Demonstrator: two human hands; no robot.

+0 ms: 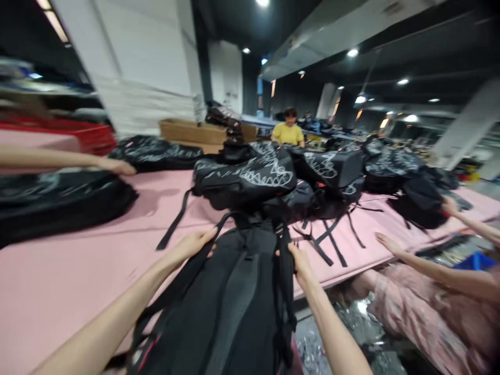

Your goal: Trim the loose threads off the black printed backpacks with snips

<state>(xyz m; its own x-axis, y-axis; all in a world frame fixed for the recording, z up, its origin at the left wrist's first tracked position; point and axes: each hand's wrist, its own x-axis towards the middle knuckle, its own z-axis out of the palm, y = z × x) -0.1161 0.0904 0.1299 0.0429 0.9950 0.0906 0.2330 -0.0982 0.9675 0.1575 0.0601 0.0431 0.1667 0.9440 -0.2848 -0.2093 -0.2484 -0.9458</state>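
A black backpack [238, 291] lies in front of me with its padded back panel facing up and its top end pointing away. My left hand [197, 244] is closed around the shoulder strap at its upper left. On the other side, my right hand [299, 258] grips the strap along the upper right edge. Just beyond its top, a pile of black backpacks with white scribbled print [269, 172] rests on the pink table [97, 265]. Loose straps [330, 242] from that pile trail over the table to the right.
At left, another person's hand [117, 166] reaches over a black bag [58, 200]. To the right, a co-worker in pink patterned clothing [414, 307] touches a dark bag [420, 200]. A person in yellow [288, 134] is behind the pile, near a cardboard box [187, 134].
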